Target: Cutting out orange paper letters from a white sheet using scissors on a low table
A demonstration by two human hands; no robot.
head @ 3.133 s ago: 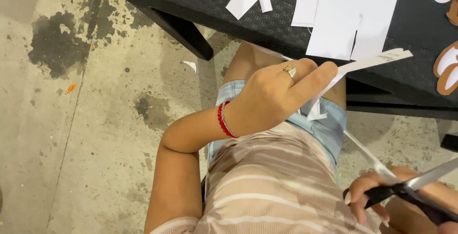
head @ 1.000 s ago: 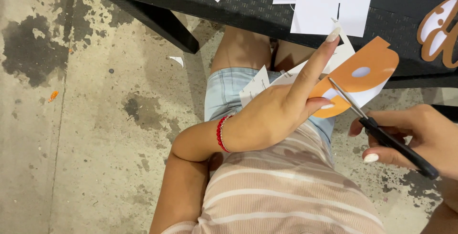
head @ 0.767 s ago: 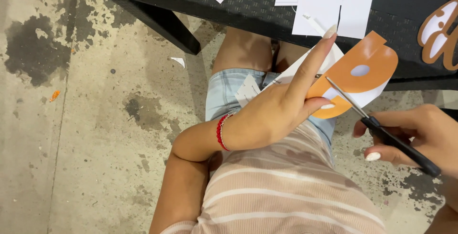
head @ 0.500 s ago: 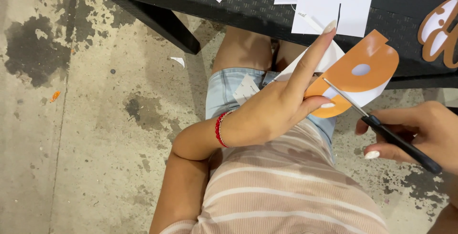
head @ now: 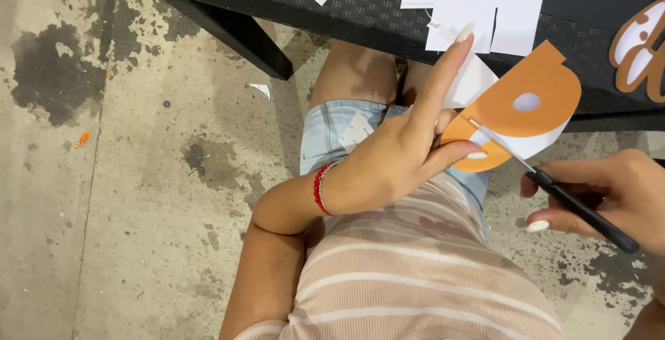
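Note:
My left hand (head: 398, 156) pinches an orange paper cutout (head: 533, 84) with a white round hole and white backing, held over my lap just in front of the black table (head: 291, 1). A red bead bracelet (head: 320, 189) circles that wrist. My right hand (head: 609, 194) grips black-handled scissors (head: 554, 184), whose thin blades reach up-left into the lower edge of the orange cutout, next to my left thumb.
White paper pieces (head: 478, 1) lie on the table, and brown-and-white cutouts (head: 641, 42) sit at its right end. A black table leg (head: 242, 35) slants down at left. Small paper scraps (head: 262, 89) lie on the stained concrete floor.
Three seconds ago my left hand held a white paper strip; it has been holding the orange cutout for the last second. The scissors' blades have crept slightly along the cutout's lower edge.

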